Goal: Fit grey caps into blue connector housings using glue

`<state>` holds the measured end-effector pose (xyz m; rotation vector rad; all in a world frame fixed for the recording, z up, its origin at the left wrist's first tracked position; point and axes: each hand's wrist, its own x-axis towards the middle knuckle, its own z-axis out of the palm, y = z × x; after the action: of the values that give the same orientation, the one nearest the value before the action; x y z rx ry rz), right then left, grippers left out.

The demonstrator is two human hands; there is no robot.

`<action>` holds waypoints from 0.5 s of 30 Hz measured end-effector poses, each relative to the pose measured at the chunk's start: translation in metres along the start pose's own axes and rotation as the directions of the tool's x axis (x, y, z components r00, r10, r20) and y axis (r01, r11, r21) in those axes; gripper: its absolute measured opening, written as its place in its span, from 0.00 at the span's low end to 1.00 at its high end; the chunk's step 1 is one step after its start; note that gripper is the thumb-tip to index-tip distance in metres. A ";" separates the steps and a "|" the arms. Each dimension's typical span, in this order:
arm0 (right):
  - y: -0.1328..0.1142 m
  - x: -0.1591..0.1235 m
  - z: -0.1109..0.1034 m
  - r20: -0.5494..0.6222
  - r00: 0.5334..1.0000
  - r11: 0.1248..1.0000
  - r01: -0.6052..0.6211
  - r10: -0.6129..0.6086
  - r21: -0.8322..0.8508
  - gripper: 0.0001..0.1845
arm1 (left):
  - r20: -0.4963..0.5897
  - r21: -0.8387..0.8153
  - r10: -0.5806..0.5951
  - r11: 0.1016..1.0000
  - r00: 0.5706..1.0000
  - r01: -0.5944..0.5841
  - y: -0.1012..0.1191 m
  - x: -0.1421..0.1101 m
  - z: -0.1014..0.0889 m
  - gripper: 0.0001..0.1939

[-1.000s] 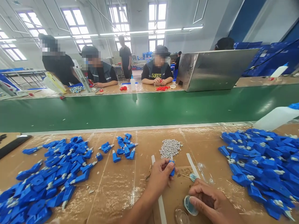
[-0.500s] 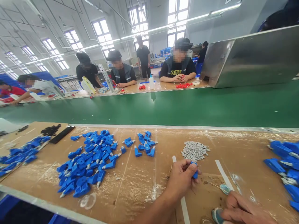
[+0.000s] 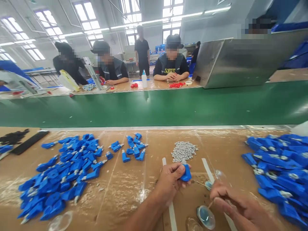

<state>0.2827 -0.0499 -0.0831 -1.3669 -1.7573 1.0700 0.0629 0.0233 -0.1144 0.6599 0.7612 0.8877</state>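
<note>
My left hand (image 3: 168, 183) grips a blue plastic part (image 3: 186, 173) between thumb and fingers, above the brown cardboard bench top (image 3: 120, 205). My right hand (image 3: 237, 203) pinches a thin stick (image 3: 210, 204), whose tip reaches toward a small round dish of bluish liquid (image 3: 205, 217). A second small dish (image 3: 209, 185) lies just beyond that hand. Past my left hand sits a heap of small grey pieces (image 3: 184, 151). Loose blue parts lie in large piles at left (image 3: 62, 175) and right (image 3: 276, 170), with a smaller group (image 3: 134, 150) between.
White strips (image 3: 208, 170) lie on the bench near my hands. A clear plastic lid (image 3: 60, 221) sits at the front left. A green conveyor belt (image 3: 154, 109) runs beyond the bench, with seated co-workers (image 3: 170, 61) and a steel hood (image 3: 240, 64) across it.
The view has shifted, moving the bench contents leftward-to-centre. My right hand has risen from the bottom edge to above the dish. The blue part now shows more fully in my left hand.
</note>
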 end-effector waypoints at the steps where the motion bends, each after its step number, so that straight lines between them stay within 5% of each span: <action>1: -0.004 0.004 -0.003 -0.009 1.000 0.999 -0.029 0.030 0.043 0.25 | 0.024 -0.013 -0.019 1.000 1.000 0.019 -0.001 0.000 0.000 0.33; 6: -0.008 0.027 0.003 -0.206 0.978 0.982 -0.006 0.045 0.187 0.23 | 0.119 -0.098 -0.091 0.990 0.989 0.103 -0.010 0.003 0.002 0.30; 15: -0.011 0.046 0.025 -0.464 0.886 0.999 0.022 0.000 0.042 0.23 | 0.161 -0.142 -0.111 0.981 0.981 0.135 -0.022 0.010 -0.003 0.29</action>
<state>0.2452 -0.0114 -0.0837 -1.4388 -1.3740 0.6923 0.0735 0.0223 -0.1360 0.5332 0.5841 0.7639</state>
